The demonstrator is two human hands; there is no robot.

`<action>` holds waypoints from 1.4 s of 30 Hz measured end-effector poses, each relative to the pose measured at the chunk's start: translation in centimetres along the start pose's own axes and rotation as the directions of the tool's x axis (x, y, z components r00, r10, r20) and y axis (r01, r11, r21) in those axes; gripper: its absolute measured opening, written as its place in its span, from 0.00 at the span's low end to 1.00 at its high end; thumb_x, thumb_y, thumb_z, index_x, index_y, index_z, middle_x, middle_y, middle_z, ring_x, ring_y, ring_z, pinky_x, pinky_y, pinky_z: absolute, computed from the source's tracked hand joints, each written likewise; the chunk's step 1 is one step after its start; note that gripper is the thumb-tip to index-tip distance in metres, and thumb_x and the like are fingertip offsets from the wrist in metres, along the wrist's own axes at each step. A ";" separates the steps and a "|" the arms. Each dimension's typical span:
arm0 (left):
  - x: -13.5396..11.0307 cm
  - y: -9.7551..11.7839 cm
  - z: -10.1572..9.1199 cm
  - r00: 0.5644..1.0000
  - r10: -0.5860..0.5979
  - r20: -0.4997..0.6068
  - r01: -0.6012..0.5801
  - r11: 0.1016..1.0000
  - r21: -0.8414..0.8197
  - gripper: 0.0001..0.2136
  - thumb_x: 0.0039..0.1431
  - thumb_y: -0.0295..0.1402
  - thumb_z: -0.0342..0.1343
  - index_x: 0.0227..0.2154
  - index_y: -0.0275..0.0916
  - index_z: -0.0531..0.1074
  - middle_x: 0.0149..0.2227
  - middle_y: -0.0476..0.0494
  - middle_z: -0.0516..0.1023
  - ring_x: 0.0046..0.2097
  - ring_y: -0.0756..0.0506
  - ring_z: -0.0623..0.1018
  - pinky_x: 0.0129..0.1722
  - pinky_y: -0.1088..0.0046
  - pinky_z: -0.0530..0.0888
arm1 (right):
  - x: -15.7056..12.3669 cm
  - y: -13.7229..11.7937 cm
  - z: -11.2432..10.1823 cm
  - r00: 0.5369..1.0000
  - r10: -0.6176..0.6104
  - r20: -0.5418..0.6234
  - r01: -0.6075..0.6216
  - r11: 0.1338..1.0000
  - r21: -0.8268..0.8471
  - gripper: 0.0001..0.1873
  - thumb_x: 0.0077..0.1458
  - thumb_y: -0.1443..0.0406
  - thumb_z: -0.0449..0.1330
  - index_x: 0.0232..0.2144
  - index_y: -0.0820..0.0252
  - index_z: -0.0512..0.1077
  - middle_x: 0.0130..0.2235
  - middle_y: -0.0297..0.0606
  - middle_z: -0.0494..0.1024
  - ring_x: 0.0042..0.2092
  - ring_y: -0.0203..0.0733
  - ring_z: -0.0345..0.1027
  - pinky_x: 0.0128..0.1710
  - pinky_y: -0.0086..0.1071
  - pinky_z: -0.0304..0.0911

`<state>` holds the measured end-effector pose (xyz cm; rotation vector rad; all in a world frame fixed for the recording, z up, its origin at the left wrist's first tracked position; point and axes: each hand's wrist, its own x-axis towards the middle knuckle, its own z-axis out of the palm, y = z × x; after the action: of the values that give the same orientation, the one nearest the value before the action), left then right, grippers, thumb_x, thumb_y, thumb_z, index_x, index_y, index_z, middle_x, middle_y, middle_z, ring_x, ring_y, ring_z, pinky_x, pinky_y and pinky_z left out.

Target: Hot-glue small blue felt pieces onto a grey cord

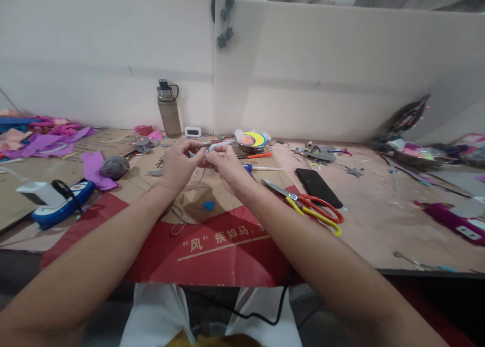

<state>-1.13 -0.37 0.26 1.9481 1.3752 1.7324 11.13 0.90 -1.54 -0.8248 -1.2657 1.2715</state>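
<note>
My left hand [182, 162] and my right hand [228, 167] meet above the middle of the table, thumbs and fingers pinched together. Between the fingertips is a small greyish piece, largely hidden, and a strand of grey yarn [203, 176] hangs down from there. Loose loops of the yarn lie on the brown and red sheet [227, 266] below. The grey yarn ball [114, 167] sits left of my left hand. A small blue felt piece [208, 205] lies on the sheet beneath my hands.
Red-and-yellow-handled scissors [316, 206] and a black phone [318, 187] lie right of my right forearm. A blue power strip [62, 208] is at left. Behind my hands stand a bottle [169, 112], a small white clock [193, 132] and a bowl [253, 141]. Purple felt scraps [56, 142] cover the far left.
</note>
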 end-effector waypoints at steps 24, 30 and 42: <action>-0.2 0.7 1.4 0.903 -0.356 0.239 0.429 0.742 -0.516 0.04 0.50 0.26 0.60 0.23 0.36 0.72 0.23 0.51 0.72 0.26 0.54 0.70 0.31 0.77 0.70 | -0.7 -1.1 -1.3 0.925 -0.355 -0.137 0.260 0.852 -0.454 0.05 0.51 0.63 0.59 0.28 0.59 0.67 0.23 0.26 0.60 0.26 0.32 0.54 0.28 0.29 0.52; -0.2 0.1 1.6 0.926 -0.307 0.221 0.377 0.789 -0.485 0.02 0.47 0.26 0.60 0.24 0.36 0.72 0.25 0.50 0.72 0.27 0.54 0.69 0.31 0.76 0.69 | -0.8 -1.3 -1.3 0.922 -0.356 -0.154 0.240 0.836 -0.494 0.05 0.51 0.65 0.60 0.26 0.59 0.67 0.22 0.27 0.59 0.26 0.32 0.52 0.29 0.30 0.50; 0.6 -0.9 0.8 0.877 -0.217 0.429 0.378 0.862 -0.338 0.06 0.47 0.33 0.62 0.27 0.36 0.77 0.25 0.48 0.75 0.28 0.52 0.71 0.31 0.75 0.67 | -0.2 -1.4 -2.4 0.961 -0.253 -0.112 0.177 0.873 -0.453 0.07 0.46 0.63 0.57 0.27 0.61 0.71 0.20 0.27 0.63 0.24 0.31 0.52 0.24 0.27 0.47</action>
<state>-1.01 0.89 -0.16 1.6126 1.0086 1.2822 13.81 0.93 -0.72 -1.0516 -1.4854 0.7238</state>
